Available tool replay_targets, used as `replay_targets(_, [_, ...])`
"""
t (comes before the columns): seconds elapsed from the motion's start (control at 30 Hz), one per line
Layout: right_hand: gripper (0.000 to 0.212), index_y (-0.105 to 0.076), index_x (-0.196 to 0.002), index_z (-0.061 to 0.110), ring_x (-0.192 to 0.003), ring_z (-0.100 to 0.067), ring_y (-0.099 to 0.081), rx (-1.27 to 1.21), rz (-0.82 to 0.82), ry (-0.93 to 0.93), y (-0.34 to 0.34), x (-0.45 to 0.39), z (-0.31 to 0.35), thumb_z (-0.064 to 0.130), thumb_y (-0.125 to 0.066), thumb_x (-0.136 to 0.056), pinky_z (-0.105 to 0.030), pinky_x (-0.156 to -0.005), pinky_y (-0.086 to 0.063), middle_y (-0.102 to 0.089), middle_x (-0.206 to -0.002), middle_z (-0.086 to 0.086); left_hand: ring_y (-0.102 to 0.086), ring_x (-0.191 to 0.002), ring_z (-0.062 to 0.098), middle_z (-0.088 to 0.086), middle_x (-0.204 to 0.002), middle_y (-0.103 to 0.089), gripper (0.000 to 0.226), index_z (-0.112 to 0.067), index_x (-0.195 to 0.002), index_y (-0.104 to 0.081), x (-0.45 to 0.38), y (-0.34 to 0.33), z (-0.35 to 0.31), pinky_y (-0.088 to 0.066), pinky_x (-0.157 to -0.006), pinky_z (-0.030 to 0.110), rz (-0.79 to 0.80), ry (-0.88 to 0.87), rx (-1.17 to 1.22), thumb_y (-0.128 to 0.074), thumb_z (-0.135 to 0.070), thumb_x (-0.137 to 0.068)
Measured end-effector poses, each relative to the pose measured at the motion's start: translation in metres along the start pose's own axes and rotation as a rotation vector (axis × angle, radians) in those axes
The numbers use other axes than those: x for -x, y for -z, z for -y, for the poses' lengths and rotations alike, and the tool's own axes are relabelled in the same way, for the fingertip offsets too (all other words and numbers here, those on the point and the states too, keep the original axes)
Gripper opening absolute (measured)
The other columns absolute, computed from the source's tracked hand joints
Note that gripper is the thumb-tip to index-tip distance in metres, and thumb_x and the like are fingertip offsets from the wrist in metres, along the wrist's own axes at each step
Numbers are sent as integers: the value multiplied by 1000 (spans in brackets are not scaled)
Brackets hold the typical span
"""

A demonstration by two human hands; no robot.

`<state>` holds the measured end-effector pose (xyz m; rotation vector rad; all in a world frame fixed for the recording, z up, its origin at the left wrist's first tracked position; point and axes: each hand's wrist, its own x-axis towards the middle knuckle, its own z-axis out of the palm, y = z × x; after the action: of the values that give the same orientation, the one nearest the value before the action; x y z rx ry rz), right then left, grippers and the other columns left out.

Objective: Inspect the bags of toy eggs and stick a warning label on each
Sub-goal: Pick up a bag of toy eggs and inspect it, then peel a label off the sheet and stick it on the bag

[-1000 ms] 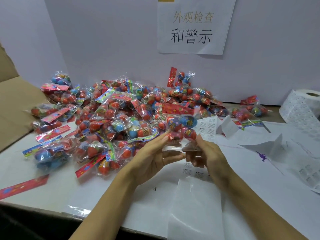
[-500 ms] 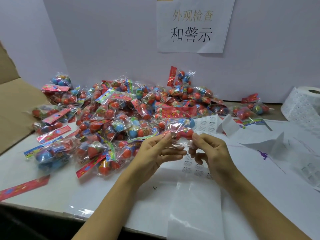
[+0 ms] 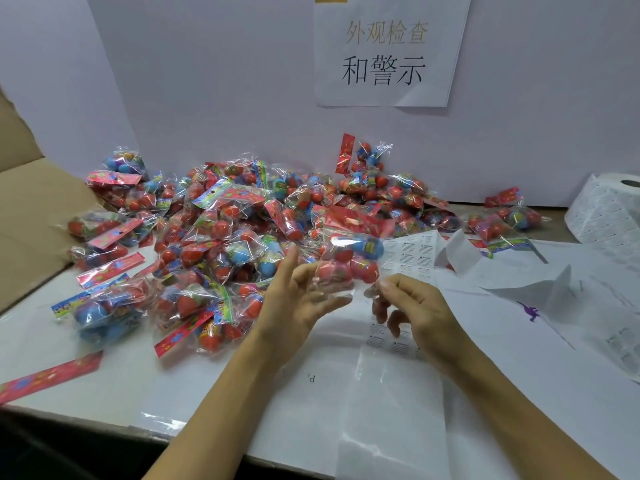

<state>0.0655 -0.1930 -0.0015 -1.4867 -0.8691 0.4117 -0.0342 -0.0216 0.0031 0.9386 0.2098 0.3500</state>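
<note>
A pale wall with a printed sign (image 3: 391, 50) backs the white counter (image 3: 104, 382), where a heap of bagged toy eggs (image 3: 221, 237) fills the centre and left of the frame. Just in front of it, mid-frame, both hands hold one bag (image 3: 349, 261) up: the left hand (image 3: 304, 303) cradles it with mostly straight fingers, and the right hand (image 3: 412, 310) pinches its lower clear corner. The bag is crinkly clear film over red and blue eggs, with a red header card on top. I judge the slick film could slip from so light a hold, or wrinkle so a label creases. The label sheet (image 3: 408, 254) lies behind, a roll (image 3: 609, 209) at right.
</note>
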Motion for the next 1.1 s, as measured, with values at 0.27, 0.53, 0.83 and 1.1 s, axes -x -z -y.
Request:
replay_targets(0.27, [44, -67, -72, 31, -57, 0, -54, 243, -123, -27, 0, -1, -2, 71, -54, -85, -13, -58, -41, -65, -67, 14, -70, -75, 20, 9, -83, -73, 11, -12, -89, -78, 0, 3, 8, -57, -60, 31, 41, -140, -335, -77, -22, -86])
replay_targets(0.53, [33, -79, -70, 17, -55, -6, -60, 2, -237, -64, -9, -3, -9, 50, -76, -71, -13, -56, -44, -70, -62, -3, -71, -78, 25, 20, -87, -74, 22, -4, -100, -76, -2, 5, 23, -59, -69, 32, 55, -222, -425, -76, -20, -84])
replay_targets(0.83, [39, -78, -91, 28, -89, -15, -72, 47, -307, -313, 5, -13, -14, 56, -52, -98, -31, -70, -54, -76, -97, 4, -74, -95, 4, -2, -119, -74, 55, -43, -133, -45, -3, 12, 17, -61, -83, 25, -288, -476, -651, -73, -15, -95])
replay_targets(1.1, [27, -72, -83, 25, -103, -23, -68, 266, -278, -360, 12, -18, -29, 22, -52, -102, -47, -96, -54, -75, -100, -1, -57, -126, 27, 12, -131, -65, 16, -6, -99, -76, 2, 5, 24, -45, -109, 42, -126, -974, -1191, -76, -14, -85])
